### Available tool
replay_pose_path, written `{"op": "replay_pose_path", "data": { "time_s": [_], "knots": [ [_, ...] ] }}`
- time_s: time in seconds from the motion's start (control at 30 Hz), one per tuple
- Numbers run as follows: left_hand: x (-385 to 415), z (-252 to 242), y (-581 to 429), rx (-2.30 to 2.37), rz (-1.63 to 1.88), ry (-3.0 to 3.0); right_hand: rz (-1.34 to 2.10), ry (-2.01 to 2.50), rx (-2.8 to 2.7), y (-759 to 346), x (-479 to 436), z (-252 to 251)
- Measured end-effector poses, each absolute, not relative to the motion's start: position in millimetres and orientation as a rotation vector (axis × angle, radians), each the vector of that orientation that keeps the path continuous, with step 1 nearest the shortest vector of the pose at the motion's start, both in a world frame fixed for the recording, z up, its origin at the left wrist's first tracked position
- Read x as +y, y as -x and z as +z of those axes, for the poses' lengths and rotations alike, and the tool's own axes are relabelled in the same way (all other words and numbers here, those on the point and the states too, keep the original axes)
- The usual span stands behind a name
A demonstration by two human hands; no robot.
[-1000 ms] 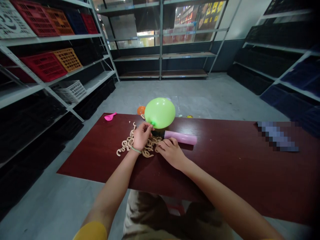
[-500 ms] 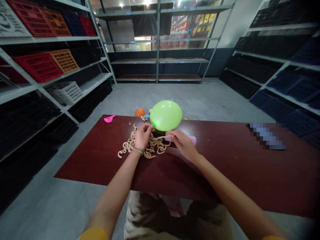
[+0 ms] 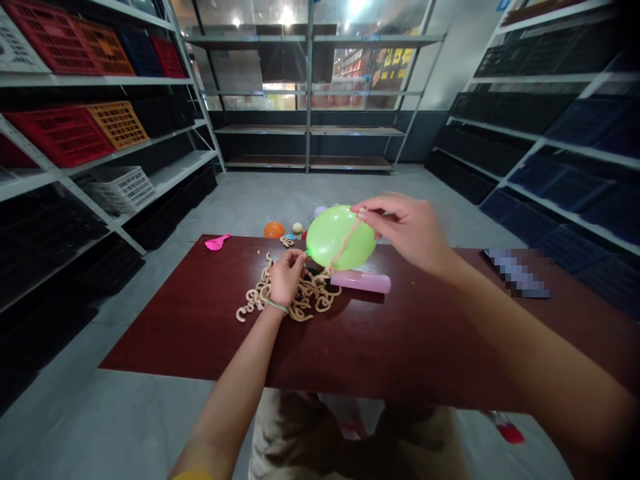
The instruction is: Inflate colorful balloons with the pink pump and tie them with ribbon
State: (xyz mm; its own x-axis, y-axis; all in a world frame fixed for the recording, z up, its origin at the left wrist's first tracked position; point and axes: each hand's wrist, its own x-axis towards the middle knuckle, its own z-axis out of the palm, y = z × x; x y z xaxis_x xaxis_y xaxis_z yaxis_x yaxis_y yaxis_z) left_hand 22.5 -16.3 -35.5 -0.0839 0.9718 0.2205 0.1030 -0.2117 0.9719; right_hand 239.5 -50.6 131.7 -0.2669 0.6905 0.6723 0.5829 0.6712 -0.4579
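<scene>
A green inflated balloon (image 3: 327,233) is held at its neck by my left hand (image 3: 287,277), thumb and fingers pinched together. My right hand (image 3: 400,227) is raised in front of the balloon's right side, pinching the end of a beige cord (image 3: 345,247). That cord runs down across the balloon toward a tangled pile of beige cord (image 3: 315,293) on the table, beneath and around my left hand. Just right of the pile lies a pink-purple cylinder (image 3: 361,281), which looks like a balloon pump.
On the dark red table (image 3: 200,320) are a limp pink balloon (image 3: 217,243) at the far left and a blurred-out flat item (image 3: 517,272) at the right. An orange balloon (image 3: 274,230) is beyond the far edge. Shelves with crates (image 3: 55,137) stand around.
My right hand has lifted up and to the right, drawing the cord end up out of the pile. My left hand keeps its pinch on the balloon's neck.
</scene>
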Motion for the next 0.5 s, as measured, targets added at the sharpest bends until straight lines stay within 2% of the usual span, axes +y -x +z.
{"op": "replay_pose_path", "data": {
  "time_s": [0.2, 0.5],
  "knots": [
    [-18.1, -34.0, -23.2, 1.24, 1.378, -1.438, 0.152, 0.984, -1.884, -229.1, -48.1, 163.7],
    [-19.8, -30.5, -24.0, 1.204, 1.417, -1.413, 0.091, 1.034, -2.153, -219.6, -40.3, 178.0]
  ]
}}
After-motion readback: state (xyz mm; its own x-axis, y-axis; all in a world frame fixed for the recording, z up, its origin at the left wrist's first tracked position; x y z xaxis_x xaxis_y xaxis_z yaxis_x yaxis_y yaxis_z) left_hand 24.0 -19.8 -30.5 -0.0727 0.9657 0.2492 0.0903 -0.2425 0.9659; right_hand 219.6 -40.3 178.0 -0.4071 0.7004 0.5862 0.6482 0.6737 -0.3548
